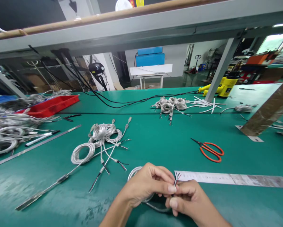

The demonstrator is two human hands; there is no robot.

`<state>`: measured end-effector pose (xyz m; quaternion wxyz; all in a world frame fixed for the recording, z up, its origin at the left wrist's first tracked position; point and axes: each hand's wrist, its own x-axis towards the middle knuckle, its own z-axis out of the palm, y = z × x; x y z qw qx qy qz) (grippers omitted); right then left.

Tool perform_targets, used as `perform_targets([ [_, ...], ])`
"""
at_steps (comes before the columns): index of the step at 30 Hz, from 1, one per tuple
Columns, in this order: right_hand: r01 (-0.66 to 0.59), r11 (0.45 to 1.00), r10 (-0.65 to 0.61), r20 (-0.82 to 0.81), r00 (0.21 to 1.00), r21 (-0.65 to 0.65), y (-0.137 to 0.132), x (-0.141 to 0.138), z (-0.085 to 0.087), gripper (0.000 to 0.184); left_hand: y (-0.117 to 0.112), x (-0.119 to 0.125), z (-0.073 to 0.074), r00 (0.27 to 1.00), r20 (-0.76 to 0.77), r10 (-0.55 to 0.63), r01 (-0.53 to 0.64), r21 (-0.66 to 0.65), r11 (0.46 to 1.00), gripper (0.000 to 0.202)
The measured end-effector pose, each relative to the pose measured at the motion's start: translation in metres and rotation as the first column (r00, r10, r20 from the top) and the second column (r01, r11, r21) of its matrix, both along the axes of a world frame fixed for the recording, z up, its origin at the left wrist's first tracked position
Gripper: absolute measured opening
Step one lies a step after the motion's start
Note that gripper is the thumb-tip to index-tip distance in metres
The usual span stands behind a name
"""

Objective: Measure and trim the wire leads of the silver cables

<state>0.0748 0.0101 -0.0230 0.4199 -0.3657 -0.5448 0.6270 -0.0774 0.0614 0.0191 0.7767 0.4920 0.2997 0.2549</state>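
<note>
My left hand point(153, 183) and my right hand point(187, 198) meet at the front of the green table, both closed on the end of a clear-jacketed cable point(157, 209). Thin wires point(177, 178), black, white and red, fan out above the fingertips. Part of that cable's coil shows behind my left hand; the rest is hidden. A steel ruler point(214, 178) lies just beyond my right hand. Farther back rest orange-handled scissors point(211, 151), their blades pointing left. Left of my hands is a pile of coiled cables point(103, 134) with stripped wire ends.
More coiled cables point(169, 104) and white tubes point(207, 104) lie at the back, near yellow heat guns point(226, 85). A red tray point(53, 105) and many cables fill the left side. A slanted brown post point(271, 104) stands at right; a shelf beam point(122, 31) crosses overhead.
</note>
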Motion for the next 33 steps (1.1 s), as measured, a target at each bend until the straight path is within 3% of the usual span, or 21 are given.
perform_targets([
  [6, -0.047, 0.999, 0.047, -0.020, 0.999, -0.007, 0.000, 0.002, 0.008, 0.030, -0.003, 0.007, -0.005, 0.993, 0.116, -0.008, 0.018, -0.081, 0.997, 0.004],
  [11, 0.002, 1.000, -0.001, -0.042, 0.999, 0.020, 0.000, 0.004, 0.004, 0.028, -0.010, 0.015, -0.003, 0.985, 0.135, 0.105, -0.095, -0.077, 0.992, 0.003],
  [17, 0.042, 0.999, -0.037, -0.148, 0.988, 0.025, -0.002, -0.002, -0.005, 0.016, -0.017, 0.022, -0.001, 0.958, 0.072, 0.277, -0.262, -0.163, 0.951, 0.010],
  [23, 0.107, 0.994, -0.105, -0.183, 0.978, 0.002, -0.002, -0.007, -0.008, 0.020, -0.025, 0.029, 0.003, 0.897, 0.108, 0.428, -0.433, 0.027, 0.901, 0.009],
  [33, 0.119, 0.993, -0.121, -0.129, 0.984, -0.021, -0.004, -0.009, -0.002, 0.023, -0.035, 0.036, 0.003, 0.823, 0.126, 0.553, -0.565, 0.094, 0.820, 0.010],
])
